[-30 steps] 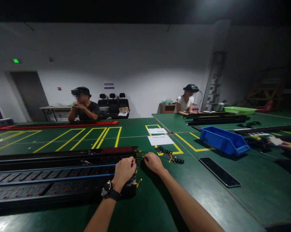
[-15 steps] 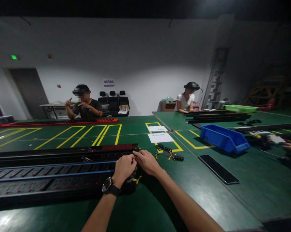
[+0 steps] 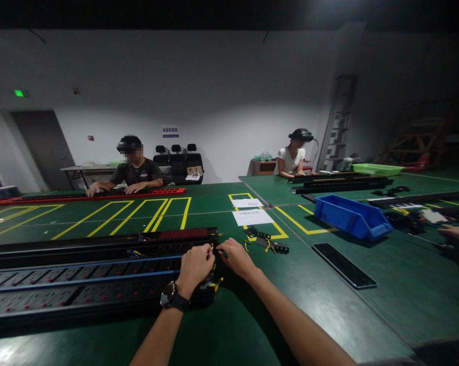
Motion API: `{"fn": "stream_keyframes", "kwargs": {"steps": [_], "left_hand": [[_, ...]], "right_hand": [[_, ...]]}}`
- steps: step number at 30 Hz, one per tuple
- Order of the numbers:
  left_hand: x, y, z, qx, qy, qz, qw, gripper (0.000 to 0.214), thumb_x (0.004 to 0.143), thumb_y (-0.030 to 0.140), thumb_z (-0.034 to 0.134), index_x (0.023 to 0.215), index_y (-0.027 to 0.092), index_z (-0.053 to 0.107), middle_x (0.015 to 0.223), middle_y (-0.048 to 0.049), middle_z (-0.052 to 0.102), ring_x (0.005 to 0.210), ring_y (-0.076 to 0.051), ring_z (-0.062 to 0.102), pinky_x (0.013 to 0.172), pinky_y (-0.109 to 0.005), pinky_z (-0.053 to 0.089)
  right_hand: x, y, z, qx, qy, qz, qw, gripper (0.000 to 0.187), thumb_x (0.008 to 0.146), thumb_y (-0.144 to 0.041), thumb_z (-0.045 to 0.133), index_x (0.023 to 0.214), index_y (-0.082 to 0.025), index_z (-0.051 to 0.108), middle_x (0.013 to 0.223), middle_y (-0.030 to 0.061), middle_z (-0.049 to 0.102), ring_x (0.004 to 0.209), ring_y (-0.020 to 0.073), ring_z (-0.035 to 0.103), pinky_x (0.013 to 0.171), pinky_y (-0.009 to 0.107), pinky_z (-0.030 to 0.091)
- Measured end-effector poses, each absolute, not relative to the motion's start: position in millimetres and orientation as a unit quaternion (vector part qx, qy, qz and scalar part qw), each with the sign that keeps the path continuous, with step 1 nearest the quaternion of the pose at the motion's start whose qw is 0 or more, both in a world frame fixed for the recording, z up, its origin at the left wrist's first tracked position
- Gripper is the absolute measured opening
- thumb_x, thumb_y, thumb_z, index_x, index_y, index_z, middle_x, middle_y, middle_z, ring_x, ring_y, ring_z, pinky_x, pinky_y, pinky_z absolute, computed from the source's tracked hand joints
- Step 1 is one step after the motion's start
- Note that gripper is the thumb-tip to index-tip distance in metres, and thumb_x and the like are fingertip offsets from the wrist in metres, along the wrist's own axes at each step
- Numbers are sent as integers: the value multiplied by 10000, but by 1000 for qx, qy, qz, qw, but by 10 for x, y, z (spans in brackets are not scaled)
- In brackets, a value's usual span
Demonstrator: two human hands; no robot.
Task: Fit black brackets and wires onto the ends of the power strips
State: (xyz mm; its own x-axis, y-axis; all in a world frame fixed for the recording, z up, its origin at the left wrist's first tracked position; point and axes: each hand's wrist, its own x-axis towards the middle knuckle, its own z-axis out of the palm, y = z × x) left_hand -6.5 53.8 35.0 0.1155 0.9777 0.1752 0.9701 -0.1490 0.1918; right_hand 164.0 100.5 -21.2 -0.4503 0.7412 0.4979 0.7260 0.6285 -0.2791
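Several long black socket strips [image 3: 80, 284] with red dots and blue lines lie side by side on the green table [image 3: 233, 325], ending near the middle. My left hand [image 3: 194, 266], with a dark wristwatch, is closed in a fist on the strips' right end, where yellow wire ends stick out. My right hand [image 3: 237, 256] is closed beside it, fingers pinched at that same end; what they pinch is too small to make out.
Small black parts and yellow-handled bits [image 3: 267, 243] lie just right of my hands, near two white papers [image 3: 252, 217]. A dark phone [image 3: 344, 264] and a blue bin [image 3: 351, 217] sit farther right. Two people sit at the far side; another person's hand [image 3: 456, 234] shows at right.
My right hand drew in to the strip end, then eased slightly right. My left hand stayed put. The person at the far left lowered both hands onto the red strip.
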Motion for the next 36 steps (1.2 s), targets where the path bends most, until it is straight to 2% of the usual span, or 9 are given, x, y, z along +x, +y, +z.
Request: {"fn": "stream_keyframes", "kwargs": {"steps": [7,13,17,21,29,36], "left_hand": [[-67,544,366,747,653,122,15,245,957,297,455,988,248,692,946,-70,754,894,-224,711,729,-272,454],[-72,555,343,748,652,122,7,251,963,306,449,991,243,690,934,-74,751,858,-210,706,713,-264,439],[-79,556,338,751,648,128,8,236,960,305,457,963,237,683,903,-65,745,828,-202,700,678,-254,424],[-85,545,358,752,645,133,17,229,966,307,458,953,233,675,900,-59,740,817,-196,697,665,-249,417],[-80,523,387,753,642,139,32,228,967,298,457,955,234,675,928,-55,740,826,-188,692,678,-255,423],[-81,548,355,754,641,141,30,222,963,300,465,937,231,674,895,-50,741,819,-191,695,669,-252,420]], "right_hand": [[1547,1053,-213,-503,-813,-9,292,174,928,-177,555,896,-190,726,891,63,721,898,196,609,823,268,438],[1858,1190,-186,-588,-703,-1,400,99,833,-181,598,812,-188,694,820,49,715,833,197,633,779,267,432],[2143,1327,-208,-621,-612,48,488,174,841,-269,565,831,-181,715,803,55,734,763,202,660,744,276,436],[2407,1426,-214,-666,-505,94,541,233,819,-313,551,826,-167,733,840,88,757,800,237,686,757,297,446],[2779,1464,-218,-713,-430,146,535,301,808,-309,540,863,-106,755,920,178,765,903,307,691,764,338,442],[2631,1439,-132,-695,-519,83,492,232,802,-308,553,799,-180,746,840,83,766,813,233,696,726,281,446]]}}
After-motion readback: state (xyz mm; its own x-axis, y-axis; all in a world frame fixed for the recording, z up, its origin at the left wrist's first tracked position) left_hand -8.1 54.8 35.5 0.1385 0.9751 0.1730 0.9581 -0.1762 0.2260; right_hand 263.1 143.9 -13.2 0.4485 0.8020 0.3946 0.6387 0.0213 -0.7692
